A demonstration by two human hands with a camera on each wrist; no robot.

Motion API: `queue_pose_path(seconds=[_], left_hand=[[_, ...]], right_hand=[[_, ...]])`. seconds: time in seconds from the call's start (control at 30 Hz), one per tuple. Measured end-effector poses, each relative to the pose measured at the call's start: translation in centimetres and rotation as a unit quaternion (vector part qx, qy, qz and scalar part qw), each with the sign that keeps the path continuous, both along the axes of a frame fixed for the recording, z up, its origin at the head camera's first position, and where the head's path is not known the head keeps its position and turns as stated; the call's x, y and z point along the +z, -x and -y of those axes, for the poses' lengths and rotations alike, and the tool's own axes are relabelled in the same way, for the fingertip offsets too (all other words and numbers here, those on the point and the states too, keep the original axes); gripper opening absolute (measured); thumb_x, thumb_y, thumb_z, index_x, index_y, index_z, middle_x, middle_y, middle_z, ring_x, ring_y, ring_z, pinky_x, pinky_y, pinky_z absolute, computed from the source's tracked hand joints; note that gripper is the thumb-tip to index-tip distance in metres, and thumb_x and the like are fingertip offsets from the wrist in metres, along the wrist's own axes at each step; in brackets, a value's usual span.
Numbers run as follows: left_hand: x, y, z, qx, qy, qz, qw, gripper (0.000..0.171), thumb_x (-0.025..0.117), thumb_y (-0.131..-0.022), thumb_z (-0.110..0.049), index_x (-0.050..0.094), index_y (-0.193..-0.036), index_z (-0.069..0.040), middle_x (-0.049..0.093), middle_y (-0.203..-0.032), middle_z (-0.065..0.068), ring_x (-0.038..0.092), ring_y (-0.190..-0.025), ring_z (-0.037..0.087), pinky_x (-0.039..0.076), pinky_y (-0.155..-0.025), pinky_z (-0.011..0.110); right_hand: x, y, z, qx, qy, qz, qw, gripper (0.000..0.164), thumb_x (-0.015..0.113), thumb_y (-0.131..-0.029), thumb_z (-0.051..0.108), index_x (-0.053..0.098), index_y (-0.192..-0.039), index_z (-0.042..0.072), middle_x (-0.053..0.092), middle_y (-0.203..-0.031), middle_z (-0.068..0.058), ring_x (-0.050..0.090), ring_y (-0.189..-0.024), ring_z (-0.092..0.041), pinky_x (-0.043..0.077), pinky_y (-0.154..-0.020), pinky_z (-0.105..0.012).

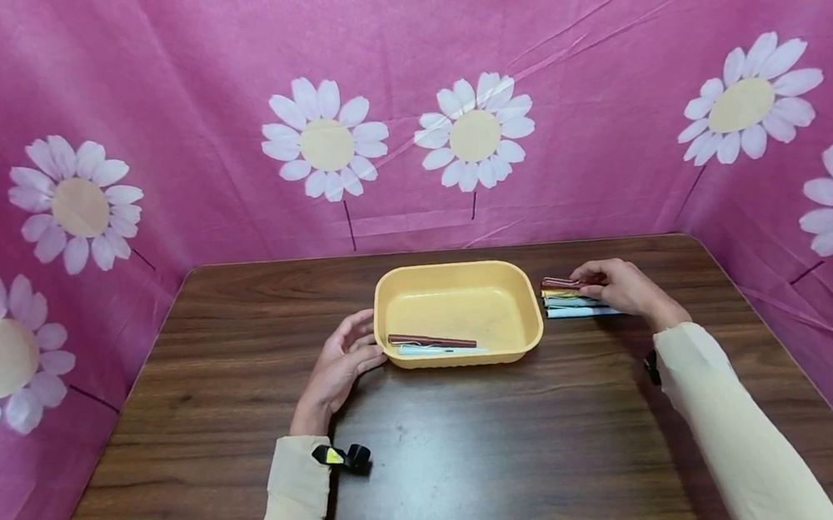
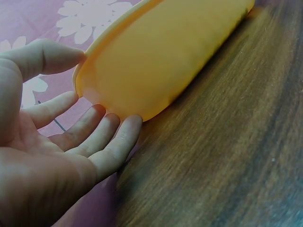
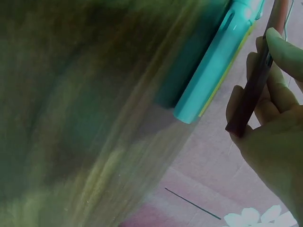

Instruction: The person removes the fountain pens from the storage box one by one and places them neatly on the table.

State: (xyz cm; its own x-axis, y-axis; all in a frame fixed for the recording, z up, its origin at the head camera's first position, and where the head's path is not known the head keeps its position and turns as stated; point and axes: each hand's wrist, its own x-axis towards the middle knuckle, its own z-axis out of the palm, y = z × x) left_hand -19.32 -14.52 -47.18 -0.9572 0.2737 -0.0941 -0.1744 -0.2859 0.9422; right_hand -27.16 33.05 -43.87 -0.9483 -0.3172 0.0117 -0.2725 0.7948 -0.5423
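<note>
A yellow plastic tray (image 1: 455, 271) stands on the table, with a dark red pen (image 1: 432, 341) and a light blue pen (image 1: 440, 350) lying along its near side. My left hand (image 1: 339, 364) touches the tray's left end with thumb and fingertips, fingers nearly straight in the left wrist view. Right of the tray, my right hand (image 1: 622, 286) pinches another dark red pen (image 3: 255, 87) between thumb and fingers. Below that pen lie several more pens side by side, among them a light blue pen (image 3: 213, 66) and a yellow pen (image 1: 561, 292), partly hidden by the hand.
The brown wood-grain table (image 1: 495, 453) extends in front of the tray and to both sides. Pink cloth (image 1: 394, 28) printed with white daisies hangs behind and at both sides of the table.
</note>
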Motion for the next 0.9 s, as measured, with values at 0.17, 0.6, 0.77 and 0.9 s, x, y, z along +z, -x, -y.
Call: queue_pose_path(seconds=[0.17, 0.6, 0.77, 0.9], left_hand=[[0.0, -0.1, 0.0, -0.002, 0.003, 0.002, 1.0, 0.069, 0.059, -0.09, 0.012, 0.033, -0.153, 0.003, 0.037, -0.145, 0.031, 0.052, -0.123, 0.034, 0.057, -0.094, 0.034], [0.0, -0.1, -0.1, -0.002, 0.001, -0.009, 1.0, 0.069, 0.059, -0.089, 0.011, 0.033, -0.153, 0.004, 0.038, -0.143, 0.031, 0.049, -0.126, 0.04, 0.057, -0.094, 0.034], [0.0, 0.0, -0.2, 0.0, 0.002, -0.007, 1.0, 0.068, 0.058, -0.09, 0.011, 0.033, -0.153, 0.004, 0.038, -0.144, 0.031, 0.048, -0.127, 0.041, 0.058, -0.093, 0.034], [0.0, 0.0, -0.1, 0.001, 0.005, -0.005, 1.0, 0.068, 0.059, -0.09, 0.011, 0.033, -0.152, 0.004, 0.039, -0.144, 0.031, 0.049, -0.126, 0.04, 0.058, -0.093, 0.033]], right_hand=[[-0.3, 0.8, -0.2, 0.008, -0.011, -0.002, 1.0, 0.02, 0.069, -0.093, 0.0, 0.071, -0.113, -0.001, 0.072, -0.101, -0.018, 0.065, -0.094, -0.033, 0.051, -0.084, -0.048], [-1.1, 2.0, -0.1, 0.028, -0.031, 0.013, 0.999, 0.022, 0.066, -0.096, 0.002, 0.07, -0.117, -0.002, 0.07, -0.104, -0.019, 0.062, -0.098, -0.034, 0.051, -0.087, -0.052], [-1.3, 2.2, -0.2, 0.03, -0.025, 0.029, 0.999, 0.023, 0.064, -0.097, 0.002, 0.069, -0.119, -0.003, 0.07, -0.104, -0.018, 0.061, -0.096, -0.032, 0.05, -0.085, -0.049], [-1.5, 2.3, -0.3, 0.031, -0.025, 0.033, 0.999, 0.024, 0.063, -0.098, 0.003, 0.069, -0.119, -0.004, 0.07, -0.104, -0.018, 0.061, -0.096, -0.031, 0.05, -0.085, -0.047]])
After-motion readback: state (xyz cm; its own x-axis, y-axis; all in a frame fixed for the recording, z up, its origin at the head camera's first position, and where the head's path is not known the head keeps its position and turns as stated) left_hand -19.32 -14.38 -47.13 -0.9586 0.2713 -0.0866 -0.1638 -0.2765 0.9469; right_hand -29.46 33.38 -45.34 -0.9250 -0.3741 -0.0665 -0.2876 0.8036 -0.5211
